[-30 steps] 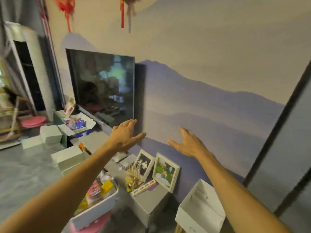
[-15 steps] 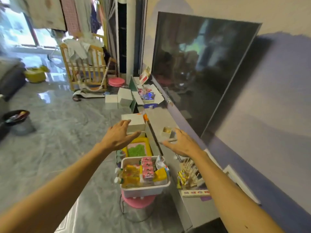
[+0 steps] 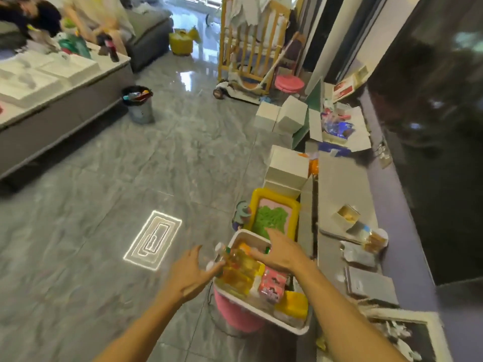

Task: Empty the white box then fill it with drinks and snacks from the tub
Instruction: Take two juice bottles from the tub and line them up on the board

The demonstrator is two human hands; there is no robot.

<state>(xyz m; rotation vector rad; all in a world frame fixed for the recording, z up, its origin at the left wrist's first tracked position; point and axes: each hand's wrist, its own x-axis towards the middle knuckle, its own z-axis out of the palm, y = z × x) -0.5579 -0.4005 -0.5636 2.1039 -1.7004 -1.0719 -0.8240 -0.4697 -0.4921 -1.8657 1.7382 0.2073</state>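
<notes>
A white tub (image 3: pixel 292 327) sits on a pink stool (image 3: pixel 235 313) beside the low grey cabinet. It holds yellow drink bottles (image 3: pixel 240 267), pink cartons (image 3: pixel 271 283) and yellow packs (image 3: pixel 294 305). My left hand (image 3: pixel 189 275) hovers at the tub's left rim, fingers spread, touching a bottle cap. Over the tub's far end my right hand (image 3: pixel 281 253) lies palm down on the bottles, fingers apart. A closed white box (image 3: pixel 287 169) stands further along the cabinet. Whether either hand grips anything is unclear.
Low grey cabinet (image 3: pixel 342 184) runs along the right wall under a dark TV (image 3: pixel 431 126), carrying snack packets and a picture frame (image 3: pixel 407 333). A yellow toy tray (image 3: pixel 273 214) lies past the tub. More white boxes (image 3: pixel 282 116), a bin (image 3: pixel 138 104), a cot and a person on a sofa are farther off.
The view has swung from the wall and TV down to the floor and tub. Both hands have dropped from mid-air onto the tub's bottles.
</notes>
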